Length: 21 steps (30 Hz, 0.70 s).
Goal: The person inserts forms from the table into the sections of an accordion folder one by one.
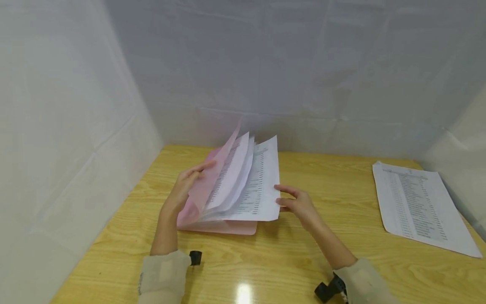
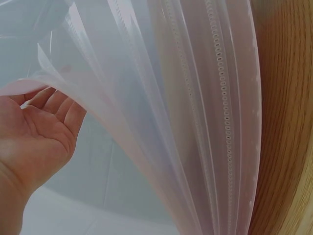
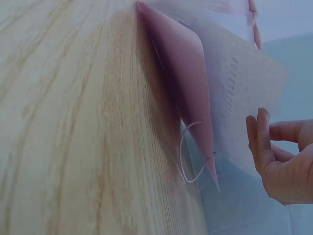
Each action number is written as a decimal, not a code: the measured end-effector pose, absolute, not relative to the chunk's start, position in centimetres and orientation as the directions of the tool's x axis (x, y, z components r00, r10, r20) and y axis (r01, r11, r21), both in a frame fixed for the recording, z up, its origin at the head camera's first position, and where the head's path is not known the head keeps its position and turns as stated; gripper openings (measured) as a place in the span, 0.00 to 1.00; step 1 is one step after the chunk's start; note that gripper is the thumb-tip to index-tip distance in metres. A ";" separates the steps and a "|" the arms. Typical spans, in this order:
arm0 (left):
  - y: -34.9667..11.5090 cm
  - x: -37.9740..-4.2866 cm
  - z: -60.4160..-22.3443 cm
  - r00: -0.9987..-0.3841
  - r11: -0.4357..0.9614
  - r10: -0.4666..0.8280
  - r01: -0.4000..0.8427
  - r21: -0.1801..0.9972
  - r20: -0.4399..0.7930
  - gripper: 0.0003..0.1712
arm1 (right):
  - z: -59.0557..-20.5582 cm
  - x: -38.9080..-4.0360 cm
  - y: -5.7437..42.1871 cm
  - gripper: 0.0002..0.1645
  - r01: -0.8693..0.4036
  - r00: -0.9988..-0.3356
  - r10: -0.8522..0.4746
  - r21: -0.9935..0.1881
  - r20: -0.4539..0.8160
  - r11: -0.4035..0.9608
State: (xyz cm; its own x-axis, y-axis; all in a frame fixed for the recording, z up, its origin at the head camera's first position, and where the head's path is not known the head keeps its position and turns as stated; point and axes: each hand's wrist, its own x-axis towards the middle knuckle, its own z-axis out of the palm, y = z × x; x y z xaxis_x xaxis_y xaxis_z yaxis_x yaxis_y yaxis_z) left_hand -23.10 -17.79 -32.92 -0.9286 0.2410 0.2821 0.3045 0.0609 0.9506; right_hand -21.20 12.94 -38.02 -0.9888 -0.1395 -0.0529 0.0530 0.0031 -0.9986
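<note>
A pink folder with clear pocket pages lies fanned out on the table. My left hand grips its raised front cover along the outer edge; the left wrist view shows this hand palm toward the camera, fingertips partly hidden by the cover. Several printed sheets stand up between the covers. With thumb and fingers, my right hand pinches the right edge of a printed sheet, which is lifted above the back cover. That back cover tilts up from the table in the right wrist view.
Another printed sheet lies flat at the table's right side. The wooden table is bounded by white sheeting at the back and sides. A thin white loop hangs from the pink back cover.
</note>
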 end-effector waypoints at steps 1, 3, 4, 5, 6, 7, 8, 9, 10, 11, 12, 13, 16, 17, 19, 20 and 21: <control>-17.8 -23.1 -33.0 -0.929 0.060 0.241 0.304 0.951 0.282 0.22 | -38.0 -21.2 12.9 0.26 0.056 -0.988 -0.141 -0.998 -0.055 0.002; -17.8 -23.2 -33.0 -0.928 0.059 0.241 0.305 0.951 0.282 0.22 | -38.0 -21.2 12.6 0.26 0.067 -0.989 -0.135 -0.998 -0.066 -0.001; -17.8 -23.2 -33.0 -0.928 0.058 0.241 0.306 0.950 0.284 0.22 | -38.0 -21.3 12.6 0.25 0.070 -0.989 -0.134 -0.998 -0.069 0.001; -17.8 -23.2 -33.1 -0.928 0.057 0.241 0.307 0.950 0.285 0.22 | -38.1 -21.3 12.5 0.26 0.068 -0.988 -0.136 -0.998 -0.068 0.006; -17.8 -23.2 -33.1 -0.927 0.057 0.242 0.309 0.949 0.287 0.22 | -38.1 -21.4 12.4 0.26 0.069 -0.988 -0.136 -0.998 -0.070 0.009; -17.8 -23.2 -33.1 -0.927 0.056 0.242 0.309 0.950 0.287 0.22 | -38.2 -21.5 12.3 0.25 0.071 -0.989 -0.133 -0.997 -0.071 0.008; -17.8 -23.2 -33.1 -0.926 0.056 0.243 0.311 0.949 0.289 0.22 | -38.3 -21.5 12.2 0.25 0.074 -0.989 -0.129 -0.997 -0.074 0.011; -17.8 -23.2 -33.1 -0.925 0.056 0.244 0.313 0.948 0.291 0.22 | -38.3 -21.6 12.1 0.25 0.072 -0.989 -0.131 -0.997 -0.074 0.015; -17.8 -23.2 -33.1 -0.924 0.056 0.244 0.316 0.947 0.294 0.22 | -38.4 -21.7 12.0 0.25 0.074 -0.988 -0.132 -0.997 -0.076 0.017; -17.8 -23.2 -33.1 -0.924 0.055 0.245 0.317 0.947 0.295 0.22 | -38.4 -21.7 11.8 0.25 0.076 -0.988 -0.134 -0.997 -0.078 0.019; -17.8 -23.2 -33.1 -0.923 0.056 0.245 0.319 0.946 0.296 0.22 | -38.4 -21.8 11.7 0.25 0.082 -0.988 -0.132 -0.996 -0.084 0.019; -17.8 -23.2 -33.1 -0.923 0.056 0.245 0.320 0.946 0.298 0.22 | -38.4 -21.8 11.6 0.25 0.084 -0.988 -0.131 -0.996 -0.086 0.022; -17.8 -23.2 -33.1 -0.922 0.057 0.246 0.321 0.945 0.299 0.22 | -38.4 -21.8 11.3 0.25 0.086 -0.987 -0.134 -0.996 -0.089 0.028; -17.8 -23.2 -33.1 -0.922 0.057 0.247 0.321 0.945 0.298 0.22 | -38.4 -21.8 11.2 0.25 0.084 -0.987 -0.136 -0.996 -0.088 0.030; -17.8 -23.2 -33.2 -0.922 0.058 0.248 0.321 0.945 0.298 0.22 | -38.5 -21.8 11.0 0.25 0.073 -0.987 -0.141 -0.997 -0.077 0.034; -17.8 -23.2 -33.2 -0.921 0.058 0.249 0.322 0.945 0.299 0.22 | -38.5 -21.8 10.9 0.25 0.065 -0.987 -0.144 -0.997 -0.070 0.035; -17.8 -23.2 -33.2 -0.921 0.058 0.250 0.323 0.944 0.300 0.22 | -38.6 -21.8 10.9 0.25 0.058 -0.987 -0.147 -0.998 -0.063 0.036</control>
